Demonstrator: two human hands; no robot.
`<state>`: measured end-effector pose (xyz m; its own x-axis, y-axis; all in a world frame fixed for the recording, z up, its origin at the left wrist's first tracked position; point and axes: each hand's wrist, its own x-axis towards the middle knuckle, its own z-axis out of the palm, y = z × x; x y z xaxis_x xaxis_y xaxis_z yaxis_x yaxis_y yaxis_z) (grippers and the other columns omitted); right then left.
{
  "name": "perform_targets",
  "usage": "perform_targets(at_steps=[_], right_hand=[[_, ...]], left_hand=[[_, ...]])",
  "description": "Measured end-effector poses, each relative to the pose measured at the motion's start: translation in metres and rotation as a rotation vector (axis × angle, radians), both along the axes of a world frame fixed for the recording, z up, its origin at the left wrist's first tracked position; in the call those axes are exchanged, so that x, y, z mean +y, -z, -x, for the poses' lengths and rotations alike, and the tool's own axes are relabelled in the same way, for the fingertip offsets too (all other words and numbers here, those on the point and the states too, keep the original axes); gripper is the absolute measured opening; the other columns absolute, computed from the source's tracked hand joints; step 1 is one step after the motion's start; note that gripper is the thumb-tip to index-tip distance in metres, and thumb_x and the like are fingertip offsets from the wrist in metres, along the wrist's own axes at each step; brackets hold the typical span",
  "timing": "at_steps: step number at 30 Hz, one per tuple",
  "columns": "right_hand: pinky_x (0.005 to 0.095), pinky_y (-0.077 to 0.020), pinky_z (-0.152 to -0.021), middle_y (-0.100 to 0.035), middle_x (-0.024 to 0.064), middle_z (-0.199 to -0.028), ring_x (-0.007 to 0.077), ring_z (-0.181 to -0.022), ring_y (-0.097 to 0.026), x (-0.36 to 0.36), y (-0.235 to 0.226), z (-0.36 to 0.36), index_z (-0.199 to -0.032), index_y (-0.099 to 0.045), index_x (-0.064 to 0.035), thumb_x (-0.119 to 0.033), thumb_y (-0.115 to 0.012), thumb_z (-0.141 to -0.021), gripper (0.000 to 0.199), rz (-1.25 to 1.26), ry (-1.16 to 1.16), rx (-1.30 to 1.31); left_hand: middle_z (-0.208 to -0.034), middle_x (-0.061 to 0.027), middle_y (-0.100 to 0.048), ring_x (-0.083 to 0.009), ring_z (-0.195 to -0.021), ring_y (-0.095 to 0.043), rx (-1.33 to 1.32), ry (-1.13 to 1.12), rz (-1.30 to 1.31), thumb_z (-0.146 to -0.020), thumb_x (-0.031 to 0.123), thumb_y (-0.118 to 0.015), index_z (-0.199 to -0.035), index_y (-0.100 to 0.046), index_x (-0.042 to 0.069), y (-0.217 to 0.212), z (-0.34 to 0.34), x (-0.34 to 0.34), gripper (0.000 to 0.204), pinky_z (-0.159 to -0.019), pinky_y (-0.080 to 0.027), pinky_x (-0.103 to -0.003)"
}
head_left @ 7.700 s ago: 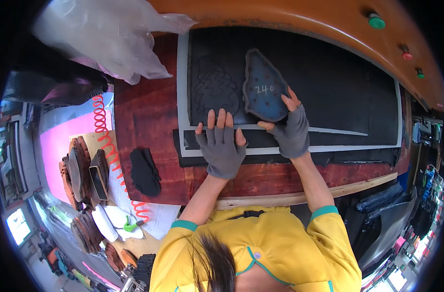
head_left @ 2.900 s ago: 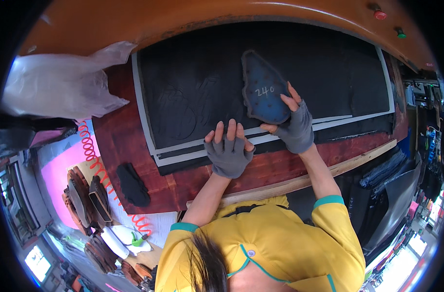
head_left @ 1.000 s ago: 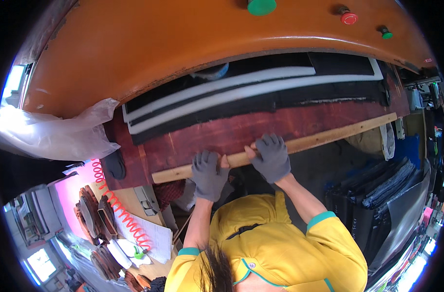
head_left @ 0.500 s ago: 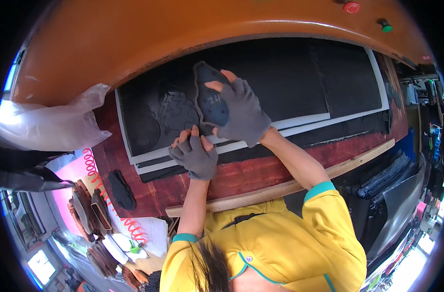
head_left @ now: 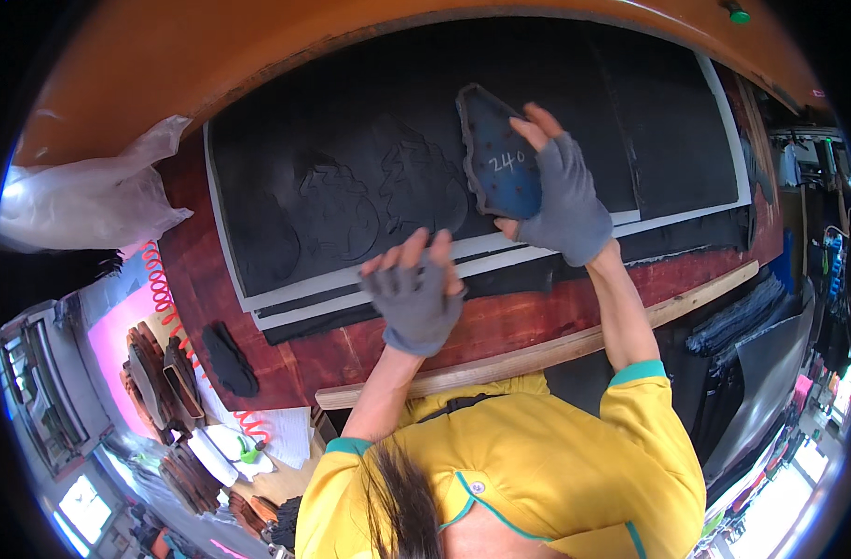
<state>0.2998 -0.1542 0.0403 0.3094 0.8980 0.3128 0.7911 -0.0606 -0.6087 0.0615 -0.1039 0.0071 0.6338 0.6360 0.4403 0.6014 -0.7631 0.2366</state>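
Observation:
A cutting die [head_left: 505,182], blue-faced with a wavy grey rim and pale chalk marks, is on or just over a stack of black sheets [head_left: 547,93]. My right hand [head_left: 567,200], in a grey fingerless glove, grips its right edge, thumb at the bottom and fingers at the upper side. My left hand [head_left: 412,296], gloved the same way, is by the sheets' near white edge, fingers stretched out and holding nothing. Left of the die, cut outlines [head_left: 421,182] with jagged tops show in the top sheet.
The sheets lie on a dark red board [head_left: 481,321] with a wooden strip [head_left: 537,359] along its near side. An orange machine body [head_left: 286,47] curves over the far side. Clear plastic [head_left: 90,205] hangs at left. Black cut pieces [head_left: 230,359] and more dies [head_left: 160,382] sit lower left.
My right hand has moved right with the die, uncovering another cut outline in the sheet. My left hand has shifted right and its fingers have spread. The view has tilted slightly.

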Motion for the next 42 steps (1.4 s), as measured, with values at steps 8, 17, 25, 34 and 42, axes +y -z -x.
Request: perform_targets(at_steps=[8,17,25,34,42], right_hand=[[0.0438,-0.0494,-0.098,-0.049,0.0204,-0.143,0.0379,-0.123,-0.056,-0.024,0.034,0.002,-0.138,-0.044,-0.0101,-0.020,-0.090,-0.064,0.088,-0.153,0.028,0.012],[0.0435,-0.0493,-0.097,-0.051,0.0216,-0.139,0.0385,-0.120,-0.057,0.033,0.035,-0.031,-0.138,-0.044,-0.0088,-0.024,-0.093,-0.059,0.094,-0.285,0.034,0.029],[0.0432,-0.0472,-0.098,-0.050,0.0218,-0.136,0.0388,-0.121,-0.054,0.032,0.038,-0.017,-0.138,-0.043,-0.0023,-0.015,-0.085,-0.072,0.080,-0.300,0.196,-0.053],[0.0413,-0.0490,-0.063,-0.061,0.0054,-0.076,0.0278,-0.070,-0.062,0.008,0.069,-0.007,-0.085,-0.063,-0.0112,-0.022,-0.077,-0.077,0.020,-0.020,0.078,-0.026],[0.0393,-0.0498,-0.063,-0.057,0.0071,-0.074,0.0265,-0.071,-0.060,0.045,0.074,-0.024,-0.077,-0.056,-0.0114,-0.029,-0.068,-0.081,0.021,-0.053,0.070,-0.177]], left_hand=[[-0.117,-0.0021,-0.060,-0.0249,-0.101,-0.051,-0.116,0.053,-0.205,-0.082,0.024,-0.061,-0.113,-0.069,0.017,0.024,-0.021,0.006,0.033,-0.095,-0.035,-0.045],[-0.112,-0.0052,-0.064,-0.0278,-0.097,-0.054,-0.106,0.034,-0.321,-0.081,0.022,-0.060,-0.107,-0.070,0.012,0.028,-0.054,0.057,0.030,-0.087,-0.041,-0.044],[-0.128,-0.0144,-0.055,-0.0366,-0.117,-0.052,-0.280,0.059,-0.397,-0.089,0.031,-0.063,-0.125,-0.059,0.010,-0.028,-0.106,0.112,0.042,-0.100,-0.035,-0.054],[-0.142,-0.0247,-0.041,-0.0453,-0.128,-0.041,-0.217,0.208,-0.919,-0.090,0.045,-0.059,-0.137,-0.051,0.012,-0.142,-0.250,0.200,0.058,-0.103,-0.025,-0.060],[-0.142,-0.0229,-0.044,-0.0446,-0.133,-0.040,-0.142,0.098,-0.362,-0.092,0.041,-0.058,-0.131,-0.054,0.007,-0.039,-0.145,0.112,0.052,-0.107,-0.024,-0.062]])
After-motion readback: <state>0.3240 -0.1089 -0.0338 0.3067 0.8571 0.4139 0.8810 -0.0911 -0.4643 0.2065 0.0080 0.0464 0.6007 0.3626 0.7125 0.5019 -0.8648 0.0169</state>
